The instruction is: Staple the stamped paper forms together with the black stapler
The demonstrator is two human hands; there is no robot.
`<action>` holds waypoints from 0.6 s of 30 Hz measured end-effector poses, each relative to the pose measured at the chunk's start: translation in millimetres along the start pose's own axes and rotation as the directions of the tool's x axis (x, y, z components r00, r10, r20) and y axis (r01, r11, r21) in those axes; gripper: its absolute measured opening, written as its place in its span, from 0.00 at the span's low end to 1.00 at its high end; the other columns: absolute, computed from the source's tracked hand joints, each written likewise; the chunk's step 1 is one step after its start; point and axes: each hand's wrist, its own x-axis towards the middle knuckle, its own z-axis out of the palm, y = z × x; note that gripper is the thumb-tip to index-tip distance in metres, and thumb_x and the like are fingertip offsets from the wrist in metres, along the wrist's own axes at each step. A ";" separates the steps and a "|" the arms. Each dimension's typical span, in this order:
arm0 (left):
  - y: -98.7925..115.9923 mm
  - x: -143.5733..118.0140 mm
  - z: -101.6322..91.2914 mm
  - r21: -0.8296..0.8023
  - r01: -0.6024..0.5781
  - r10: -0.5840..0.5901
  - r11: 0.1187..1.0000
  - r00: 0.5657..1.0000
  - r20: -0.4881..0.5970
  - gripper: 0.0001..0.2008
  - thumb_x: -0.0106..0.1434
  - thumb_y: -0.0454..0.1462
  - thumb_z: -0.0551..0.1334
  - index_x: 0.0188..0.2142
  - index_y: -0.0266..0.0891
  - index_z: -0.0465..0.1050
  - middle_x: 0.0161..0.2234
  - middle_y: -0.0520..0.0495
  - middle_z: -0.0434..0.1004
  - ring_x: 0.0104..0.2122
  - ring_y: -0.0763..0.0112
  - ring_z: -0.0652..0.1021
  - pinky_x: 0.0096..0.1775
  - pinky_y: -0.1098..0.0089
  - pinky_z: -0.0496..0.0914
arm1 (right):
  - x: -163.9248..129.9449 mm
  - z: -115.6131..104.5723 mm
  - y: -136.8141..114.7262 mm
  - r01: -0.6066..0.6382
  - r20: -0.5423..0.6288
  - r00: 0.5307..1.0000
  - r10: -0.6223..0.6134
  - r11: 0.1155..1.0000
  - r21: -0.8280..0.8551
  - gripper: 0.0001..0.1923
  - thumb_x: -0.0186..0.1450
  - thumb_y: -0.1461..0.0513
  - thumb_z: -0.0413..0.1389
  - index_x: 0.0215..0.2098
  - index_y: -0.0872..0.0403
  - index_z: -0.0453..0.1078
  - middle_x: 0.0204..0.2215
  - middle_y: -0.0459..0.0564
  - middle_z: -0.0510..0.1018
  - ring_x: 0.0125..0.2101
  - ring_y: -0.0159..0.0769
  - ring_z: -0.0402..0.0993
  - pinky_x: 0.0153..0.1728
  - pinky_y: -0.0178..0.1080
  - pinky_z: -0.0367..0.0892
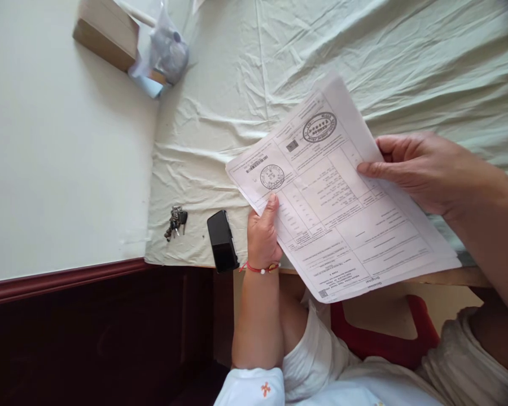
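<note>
A stack of printed paper sheets (322,197) is held up over the table's front edge, tilted, with its print upside down to me. Two round or oval stamps, a barcode and a table of text show on the top sheet. My left hand (263,234) grips the left edge, thumb on top and fingers hidden beneath. A red string bracelet (260,268) circles that wrist. On the right edge, my right hand (423,169) pinches the sheets, its thumb on the printed side and the other fingers behind.
Left of my left hand, a black phone (222,241) and a bunch of keys (176,221) lie on the wrinkled pale green tablecloth (211,124). Farther back are a cardboard box (105,34) and a clear plastic bag (167,48). A white wall (68,169) borders the left side.
</note>
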 end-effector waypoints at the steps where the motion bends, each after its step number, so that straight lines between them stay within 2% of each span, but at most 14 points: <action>1: 0.4 -0.4 -0.6 -0.016 -0.004 0.005 1.000 1.000 0.013 0.21 0.60 0.43 0.74 0.52 0.41 0.81 0.54 0.41 0.84 0.65 0.49 0.73 0.66 0.55 0.70 | -0.4 0.8 -0.5 0.028 -0.010 1.000 -0.028 1.000 -0.001 0.09 0.65 0.64 0.63 0.43 0.52 0.81 0.37 0.53 0.85 0.31 0.46 0.84 0.26 0.43 0.81; 3: 2.0 -1.4 -2.2 -0.050 0.024 -0.021 0.998 0.998 0.061 0.22 0.59 0.42 0.74 0.53 0.43 0.80 0.54 0.42 0.84 0.65 0.47 0.73 0.65 0.54 0.71 | -1.3 2.1 -1.1 0.091 -0.038 0.995 -0.091 0.996 -0.002 0.10 0.65 0.64 0.63 0.44 0.52 0.82 0.37 0.52 0.85 0.32 0.45 0.84 0.29 0.43 0.82; 5: 3.8 -2.6 -4.0 -0.066 0.102 -0.093 0.993 0.987 0.134 0.23 0.57 0.41 0.74 0.53 0.44 0.80 0.52 0.42 0.85 0.64 0.44 0.74 0.64 0.52 0.72 | -2.3 2.7 -1.3 0.157 -0.080 0.984 -0.158 0.987 -0.020 0.11 0.65 0.64 0.63 0.45 0.51 0.82 0.37 0.50 0.85 0.32 0.42 0.84 0.30 0.41 0.81; 7: 4.9 -3.9 -5.2 -0.047 0.187 -0.174 0.981 0.965 0.197 0.25 0.55 0.38 0.74 0.53 0.43 0.80 0.49 0.42 0.86 0.62 0.43 0.76 0.62 0.50 0.73 | -3.7 2.8 -1.5 0.207 -0.119 0.970 -0.211 0.977 -0.048 0.11 0.65 0.65 0.63 0.46 0.50 0.83 0.37 0.49 0.85 0.32 0.40 0.84 0.30 0.39 0.80; 9: 4.7 -4.7 -5.0 -0.014 0.230 -0.222 0.973 0.951 0.215 0.26 0.53 0.36 0.74 0.53 0.42 0.80 0.46 0.41 0.87 0.59 0.43 0.79 0.61 0.49 0.74 | -5.4 2.8 -2.3 0.228 -0.139 0.962 -0.236 0.971 -0.069 0.12 0.66 0.65 0.62 0.46 0.49 0.83 0.37 0.48 0.85 0.32 0.39 0.83 0.29 0.38 0.80; 13: 2.0 -4.7 -3.1 0.021 0.230 -0.230 0.973 0.953 0.197 0.26 0.53 0.35 0.76 0.53 0.39 0.80 0.44 0.40 0.87 0.54 0.45 0.83 0.60 0.49 0.75 | -7.6 3.0 -6.0 0.210 -0.160 0.960 -0.228 0.970 -0.126 0.10 0.66 0.66 0.63 0.45 0.50 0.82 0.36 0.48 0.85 0.30 0.38 0.82 0.26 0.35 0.78; 18: 0.1 -4.2 -4.2 0.020 0.187 -0.187 0.982 0.963 0.196 0.22 0.51 0.34 0.78 0.47 0.39 0.83 0.46 0.41 0.87 0.52 0.48 0.84 0.59 0.50 0.76 | -6.2 2.8 -7.1 0.221 -0.226 0.941 -0.252 0.963 -0.151 0.07 0.62 0.69 0.66 0.38 0.53 0.80 0.32 0.47 0.84 0.26 0.33 0.80 0.21 0.31 0.74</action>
